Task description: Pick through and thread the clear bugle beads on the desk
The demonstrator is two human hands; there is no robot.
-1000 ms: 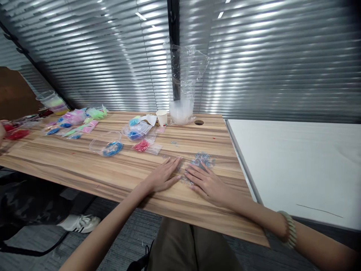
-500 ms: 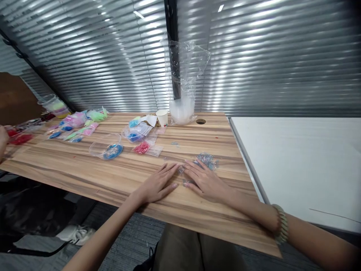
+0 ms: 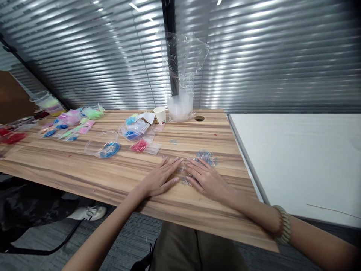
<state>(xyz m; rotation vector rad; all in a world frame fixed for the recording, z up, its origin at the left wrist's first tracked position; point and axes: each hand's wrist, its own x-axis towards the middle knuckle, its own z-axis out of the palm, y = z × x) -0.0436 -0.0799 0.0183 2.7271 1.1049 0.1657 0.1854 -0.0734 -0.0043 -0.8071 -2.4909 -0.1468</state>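
Observation:
My left hand (image 3: pixel 162 178) lies flat on the wooden table (image 3: pixel 124 195), fingers apart and pointing right. Facing it, my right hand (image 3: pixel 207 178) rests palm down with its fingers spread. A few small clear-grey pieces (image 3: pixel 184 180) lie on the wood between the two hands. Just beyond my right fingers is a larger heap of bluish-grey pieces (image 3: pixel 207 157), partly covered by the fingertips. Neither hand grips anything that I can see. A small packet of red pieces (image 3: pixel 139 145) lies beyond my left hand.
A clear dish with blue pieces (image 3: pixel 109 149), a dish of packets (image 3: pixel 132 131), a paper cup (image 3: pixel 160 115) and a bag of clear bowls (image 3: pixel 180 107) stand behind. Colourful packets (image 3: pixel 70 118) lie left. A white surface (image 3: pixel 296 158) adjoins the right edge.
My hands have shifted slightly, and more small pieces show between them. The view has moved a little. At the left edge, another person's hand is out of view and their shoe has moved right.

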